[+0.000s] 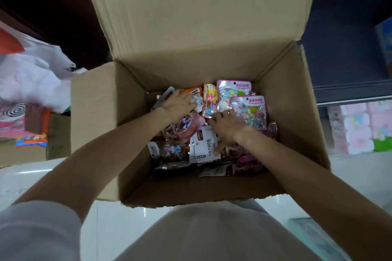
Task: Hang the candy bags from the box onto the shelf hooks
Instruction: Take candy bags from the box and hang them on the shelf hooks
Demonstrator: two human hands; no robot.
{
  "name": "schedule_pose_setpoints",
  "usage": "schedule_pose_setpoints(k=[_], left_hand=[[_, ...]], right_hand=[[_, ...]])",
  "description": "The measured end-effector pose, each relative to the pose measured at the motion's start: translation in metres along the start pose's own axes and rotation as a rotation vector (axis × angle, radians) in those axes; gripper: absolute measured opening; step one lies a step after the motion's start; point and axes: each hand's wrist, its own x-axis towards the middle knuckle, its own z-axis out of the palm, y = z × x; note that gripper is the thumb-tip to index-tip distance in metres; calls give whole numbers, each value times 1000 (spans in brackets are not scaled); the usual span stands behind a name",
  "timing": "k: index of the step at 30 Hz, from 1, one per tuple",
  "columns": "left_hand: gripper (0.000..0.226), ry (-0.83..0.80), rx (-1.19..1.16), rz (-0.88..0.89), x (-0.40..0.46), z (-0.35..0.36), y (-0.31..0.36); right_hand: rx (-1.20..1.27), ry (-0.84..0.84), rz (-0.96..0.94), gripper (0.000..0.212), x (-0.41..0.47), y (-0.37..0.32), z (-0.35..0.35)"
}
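An open cardboard box [297, 112] stands in front of me, its back flap upright. Inside lie several candy bags in a loose heap. Two pink-edged bags of pastel sweets [234, 91] [252, 112] lean at the back right. An orange-topped bag [196, 95] lies at the back left, a yellow and red one [210, 99] beside it, and a white bag with printed text [202, 146] in the middle. My left hand [180, 106] reaches in, fingers lying on the orange-topped bag. My right hand [227, 127] is spread flat over the heap, its fingers touching the white bag and the nearer pink-edged bag.
A white plastic bag [36, 74] and another cardboard box [57, 133] with colourful packs sit at the left. A dark shelf unit [347, 48] stands at the right, with pink packs [356, 129] on its low level. No hooks show. The floor is glossy white.
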Motion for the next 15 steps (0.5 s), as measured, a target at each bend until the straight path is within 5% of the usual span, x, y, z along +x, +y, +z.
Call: schedule_pose_setpoints(k=[9, 15], left_hand=[[43, 27, 128, 73, -9, -4, -6], [40, 175, -35, 34, -30, -22, -16]], right_hand=[[31, 13, 53, 104, -1, -13, 0], [251, 149, 200, 50, -26, -12, -19]])
